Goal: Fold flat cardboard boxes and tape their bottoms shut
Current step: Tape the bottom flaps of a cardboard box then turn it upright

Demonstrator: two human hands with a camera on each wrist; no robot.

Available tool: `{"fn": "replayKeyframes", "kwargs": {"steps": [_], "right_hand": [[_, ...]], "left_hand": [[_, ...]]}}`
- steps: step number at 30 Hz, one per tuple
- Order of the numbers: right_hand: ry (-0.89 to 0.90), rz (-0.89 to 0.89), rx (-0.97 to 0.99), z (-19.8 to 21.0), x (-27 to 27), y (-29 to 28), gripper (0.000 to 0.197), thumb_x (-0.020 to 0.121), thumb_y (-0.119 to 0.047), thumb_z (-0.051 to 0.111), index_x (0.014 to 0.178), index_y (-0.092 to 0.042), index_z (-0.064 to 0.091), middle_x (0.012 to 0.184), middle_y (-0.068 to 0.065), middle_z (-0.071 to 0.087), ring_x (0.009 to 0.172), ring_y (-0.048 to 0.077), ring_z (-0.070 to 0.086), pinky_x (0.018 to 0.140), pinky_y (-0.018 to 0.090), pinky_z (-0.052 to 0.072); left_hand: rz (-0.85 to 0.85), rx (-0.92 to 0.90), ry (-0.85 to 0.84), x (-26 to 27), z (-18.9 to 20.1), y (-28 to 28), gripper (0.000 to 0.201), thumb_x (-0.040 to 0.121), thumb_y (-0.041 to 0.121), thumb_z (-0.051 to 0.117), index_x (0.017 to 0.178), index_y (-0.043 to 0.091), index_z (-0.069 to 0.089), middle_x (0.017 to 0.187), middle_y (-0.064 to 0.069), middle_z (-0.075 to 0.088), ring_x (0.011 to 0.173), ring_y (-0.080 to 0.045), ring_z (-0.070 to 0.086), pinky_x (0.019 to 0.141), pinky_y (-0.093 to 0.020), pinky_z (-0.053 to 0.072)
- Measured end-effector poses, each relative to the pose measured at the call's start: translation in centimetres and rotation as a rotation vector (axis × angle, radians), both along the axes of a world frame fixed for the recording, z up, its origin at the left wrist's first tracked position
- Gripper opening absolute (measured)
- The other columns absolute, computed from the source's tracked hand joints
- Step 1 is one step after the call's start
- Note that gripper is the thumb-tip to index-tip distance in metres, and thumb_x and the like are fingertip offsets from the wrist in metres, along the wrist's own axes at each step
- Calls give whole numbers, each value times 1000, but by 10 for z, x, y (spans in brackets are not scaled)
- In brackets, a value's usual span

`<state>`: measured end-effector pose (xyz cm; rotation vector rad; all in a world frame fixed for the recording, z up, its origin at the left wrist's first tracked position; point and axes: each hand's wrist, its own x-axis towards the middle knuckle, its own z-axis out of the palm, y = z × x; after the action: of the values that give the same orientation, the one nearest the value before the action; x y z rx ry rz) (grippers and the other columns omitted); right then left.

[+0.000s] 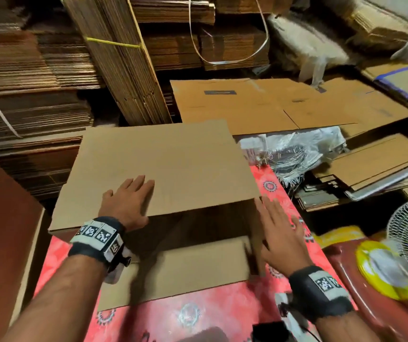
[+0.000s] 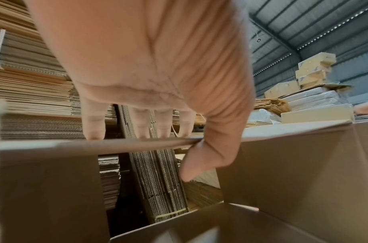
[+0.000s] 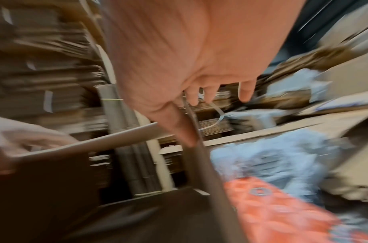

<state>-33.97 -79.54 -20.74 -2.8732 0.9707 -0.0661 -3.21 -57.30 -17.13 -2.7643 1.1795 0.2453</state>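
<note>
Plain brown cardboard box (image 1: 163, 166), unprinted, opened up into a hollow shape on a red patterned mat (image 1: 222, 314). Big top flap (image 1: 148, 156) folded over, lying nearly level across the opening. Near flap (image 1: 185, 270) turned outward and down, lying toward the viewer on the mat. Right side flap (image 1: 256, 233) standing upright, seen edge-on. Inside dark and in shadow. Seen from the left wrist view: flap edge (image 2: 96, 144) running across, with open gaps between the flaps and stacked cardboard showing through. No tape visible on any seam. Right wrist view too blurred for detail.
</note>
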Motion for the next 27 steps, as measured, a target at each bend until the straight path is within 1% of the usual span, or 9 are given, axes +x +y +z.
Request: {"fn": "replayKeyframes", "kwargs": {"steps": [3, 5, 7, 9, 13, 18, 21, 23, 27], "right_hand": [[15, -182, 53, -5, -40, -24, 85, 84, -24, 52, 162, -23, 18, 168, -2, 20, 154, 16, 23, 104, 49, 42], [43, -237, 98, -2, -47, -28, 78, 94, -33, 57, 161, -22, 18, 165, -2, 25, 152, 16, 24, 107, 49, 40], [64, -186, 80, 4, -34, -22, 82, 96, -51, 55, 162, -23, 14, 166, -2, 22, 152, 15, 23, 110, 49, 39], [34, -122, 75, 14, -7, -11, 85, 96, -59, 52, 162, -22, 14, 167, -2, 21, 152, 16, 23, 109, 51, 36], [-96, 52, 90, 38, 71, 14, 74, 101, -54, 46, 160, -19, 19, 166, 1, 25, 153, 17, 22, 112, 50, 32], [-46, 235, 102, 48, 163, 27, 67, 104, -51, 38, 161, -22, 19, 169, 0, 18, 154, 18, 16, 120, 52, 19], [44, 262, 85, 36, 184, 20, 68, 104, -54, 33, 162, -23, 16, 171, -2, 12, 156, 18, 10, 122, 57, 11], [58, 255, 99, 25, 186, 15, 67, 105, -55, 28, 163, -24, 14, 171, -3, 9, 157, 18, 7, 122, 59, 7], [40, 253, 98, 6, 185, 6, 66, 105, -56, 24, 163, -25, 14, 171, -5, 9, 157, 17, 7, 122, 59, 5]], "left_hand": [[-2, 8, -14, 4, -6, 12, 106, 76, 47, 74, 158, 38, 7, 169, 9, 4, 154, -20, 12, 115, -57, 30], [-9, -15, -34, 2, -8, 16, 107, 76, 48, 74, 158, 37, 7, 169, 8, 5, 153, -21, 13, 114, -57, 29], [-21, -42, -41, -1, -8, 16, 107, 75, 49, 74, 158, 37, 8, 168, 7, 6, 153, -21, 13, 113, -58, 29], [-38, -50, -43, -7, -8, 12, 107, 75, 53, 73, 158, 37, 8, 168, 7, 6, 152, -22, 14, 113, -58, 28], [-72, -70, -54, -17, -8, 1, 105, 77, 58, 71, 158, 37, 6, 168, 7, 3, 154, -22, 11, 113, -59, 26], [-103, -137, -57, -29, -9, -4, 104, 80, 54, 69, 159, 31, 6, 170, 4, 0, 155, -21, 5, 118, -57, 20], [17, -234, -49, -36, -11, 7, 118, 81, 58, 71, 160, 23, -8, 170, 0, -8, 156, -20, 3, 121, -57, 14], [159, -332, -74, -36, -15, 23, 133, 74, 74, 69, 158, 22, -21, 169, -1, -16, 156, -20, -4, 121, -60, 10], [446, -547, -100, -32, -26, 62, 139, 62, 100, 45, 160, 21, -16, 170, -3, -14, 157, -22, -8, 118, -65, 4]]}}
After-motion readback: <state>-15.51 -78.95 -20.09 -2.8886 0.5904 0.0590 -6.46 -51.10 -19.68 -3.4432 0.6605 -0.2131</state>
